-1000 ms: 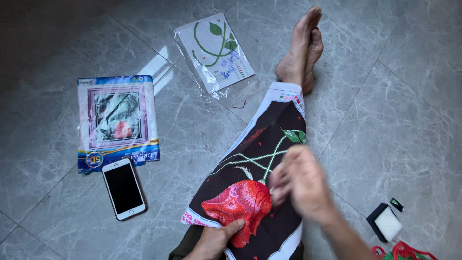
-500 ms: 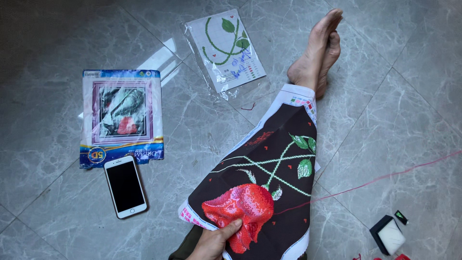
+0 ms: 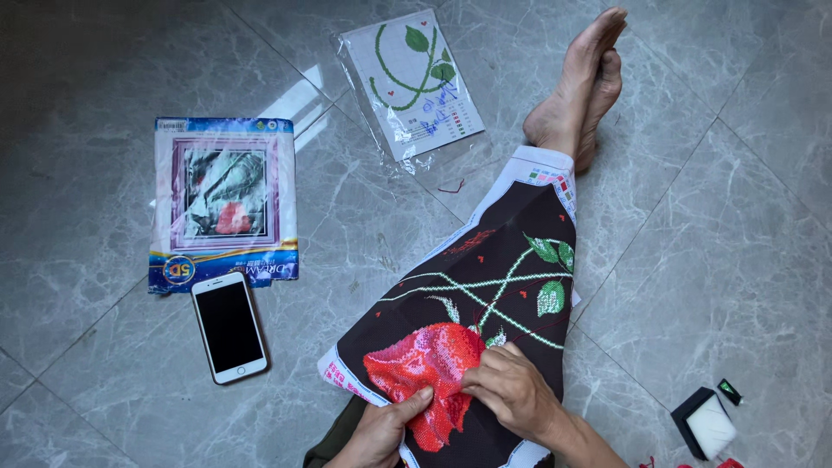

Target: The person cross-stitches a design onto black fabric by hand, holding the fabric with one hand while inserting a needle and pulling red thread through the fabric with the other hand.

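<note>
kit packet (image 3: 225, 201) flat on grey tile floor (image 3: 737, 217) | white phone (image 3: 229, 327) face-up just below it | pattern sheet (image 3: 414, 82) in clear sleeve, upper middle | embroidery cloth (image 3: 485, 295) — black with red rose — draped along outstretched leg | left hand (image 3: 381, 431) pinches cloth's lower edge, thumb on rose | right hand (image 3: 511, 392) — fingers curled, pressed on stitching | small black box (image 3: 704, 423) far right

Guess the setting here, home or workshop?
Likely a home floor: the person sits barefoot on grey marble-look tiles, cross-stitch cloth over the leg, both hands on it, with a phone and a craft kit packet lying beside.
</note>
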